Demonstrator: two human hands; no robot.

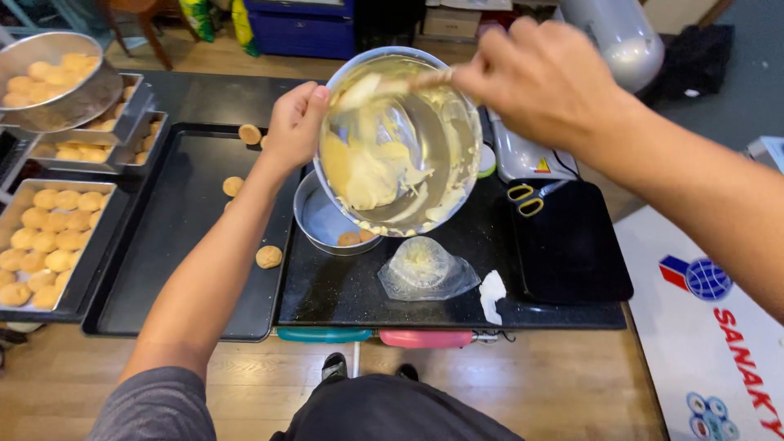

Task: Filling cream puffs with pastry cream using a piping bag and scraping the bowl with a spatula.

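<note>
Left hand (pixel 296 122) grips the tilted steel bowl (pixel 425 175); right hand (pixel 535 77) clasps a wooden spatula (pixel 392 86) inside.

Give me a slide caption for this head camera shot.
Left hand tilts a steel mixing bowl of pale cream while the right hand scrapes it with a wooden spatula.

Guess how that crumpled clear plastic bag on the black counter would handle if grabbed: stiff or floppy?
Probably floppy: the clear plastic bag lies collapsed and creased on the black counter. Likely light, being thin film with only a pale cream smear inside. It may be greasy and slip in the fingers, though the picture cannot settle that.
</note>
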